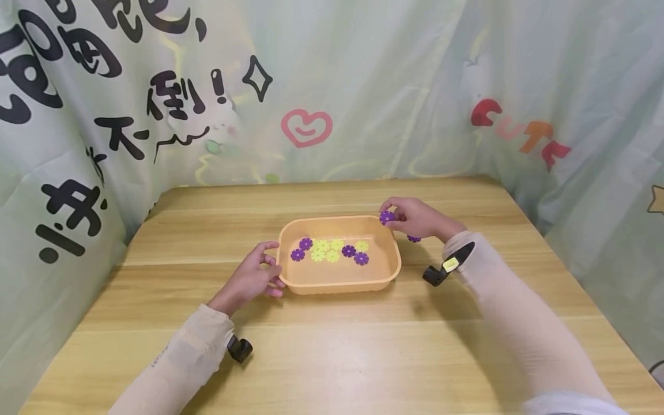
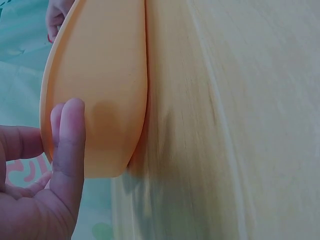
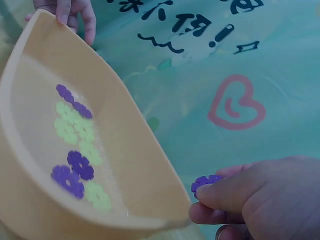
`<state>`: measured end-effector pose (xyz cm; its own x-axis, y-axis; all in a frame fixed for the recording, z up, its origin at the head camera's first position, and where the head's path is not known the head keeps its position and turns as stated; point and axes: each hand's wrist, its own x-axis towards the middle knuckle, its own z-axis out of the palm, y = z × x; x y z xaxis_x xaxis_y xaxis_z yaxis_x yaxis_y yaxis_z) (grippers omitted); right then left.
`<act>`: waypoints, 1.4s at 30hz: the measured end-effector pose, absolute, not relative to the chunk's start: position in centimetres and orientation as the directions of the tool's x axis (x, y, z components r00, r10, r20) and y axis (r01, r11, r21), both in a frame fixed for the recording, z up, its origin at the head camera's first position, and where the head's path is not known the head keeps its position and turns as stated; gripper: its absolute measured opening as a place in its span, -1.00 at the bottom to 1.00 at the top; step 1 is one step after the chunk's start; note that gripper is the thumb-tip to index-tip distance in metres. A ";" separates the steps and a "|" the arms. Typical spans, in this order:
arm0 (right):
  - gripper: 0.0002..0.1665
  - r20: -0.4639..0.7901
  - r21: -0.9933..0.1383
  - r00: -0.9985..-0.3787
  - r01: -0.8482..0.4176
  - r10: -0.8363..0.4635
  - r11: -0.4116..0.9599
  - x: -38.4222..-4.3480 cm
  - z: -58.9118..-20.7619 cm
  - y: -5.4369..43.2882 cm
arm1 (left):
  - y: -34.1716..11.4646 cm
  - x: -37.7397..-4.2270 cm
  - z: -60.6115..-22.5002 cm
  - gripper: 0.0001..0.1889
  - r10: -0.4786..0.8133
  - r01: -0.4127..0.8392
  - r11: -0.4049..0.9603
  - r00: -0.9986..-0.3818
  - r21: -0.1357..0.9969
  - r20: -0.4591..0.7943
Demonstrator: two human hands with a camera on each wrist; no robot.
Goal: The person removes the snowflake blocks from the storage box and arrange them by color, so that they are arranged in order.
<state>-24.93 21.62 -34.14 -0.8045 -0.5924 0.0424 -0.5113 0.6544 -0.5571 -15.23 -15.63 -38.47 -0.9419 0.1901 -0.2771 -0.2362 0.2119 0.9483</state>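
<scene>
Right hand (image 1: 420, 219): thumb and fingers pinch a purple flower-shaped disc (image 1: 386, 217) at the far right corner of the orange tray (image 1: 337, 287); the tray's interior lies leftward and nearer the person. The tray's long axis runs left to right across the table (image 1: 342, 357). Left hand (image 1: 251, 275): fingers hold the left end's rim. Yellow flower-shaped discs (image 1: 321, 245) and other purple ones (image 1: 361, 259) lie inside; one purple piece (image 1: 414, 238) lies beneath the right wrist, nearer that hand.

The tray (image 1: 332, 276) looks like smooth, softly glossy plastic; the flowers (image 1: 361, 259) in it, matt plastic. The bench (image 1: 342, 357) shows smooth wood grain with a sheen; the far curtain (image 1: 373, 86), creased cloth.
</scene>
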 end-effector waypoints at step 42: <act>-0.52 -0.003 -0.652 -0.915 -0.304 -0.403 0.694 -24.8 -38.3 29.0 | -15.6 -15.5 -38.5 -0.40 0.181 -0.238 0.227 -0.943 0.944 -0.281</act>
